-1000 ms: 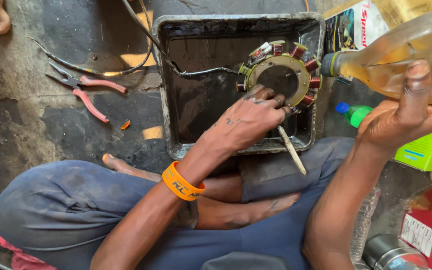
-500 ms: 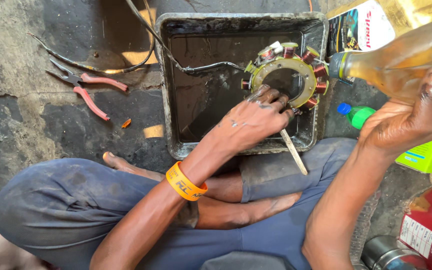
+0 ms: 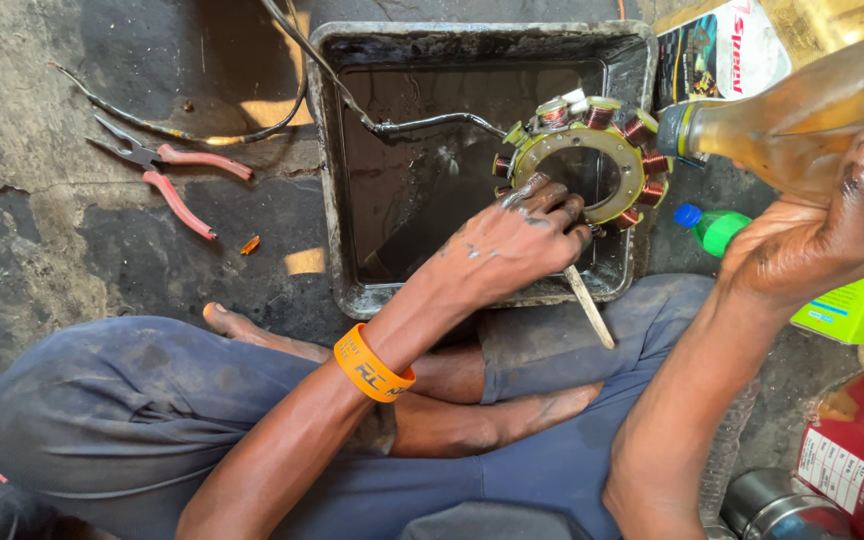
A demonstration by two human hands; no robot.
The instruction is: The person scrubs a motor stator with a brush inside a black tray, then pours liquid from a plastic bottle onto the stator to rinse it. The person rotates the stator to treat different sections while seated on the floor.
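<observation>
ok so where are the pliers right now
In the head view the pliers lie on the floor at upper left, left of the metal tray, beside a loose wire.

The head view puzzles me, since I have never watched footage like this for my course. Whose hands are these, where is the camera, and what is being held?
The camera sits on the person's head and looks down at their lap and crossed legs. The left hand grips a ring of copper coils and a thin stick over a dirty metal tray. The right hand tilts a clear bottle of amber liquid toward the ring. Red-handled pliers lie on the ground at the left, a green-capped bottle at the right.
</observation>
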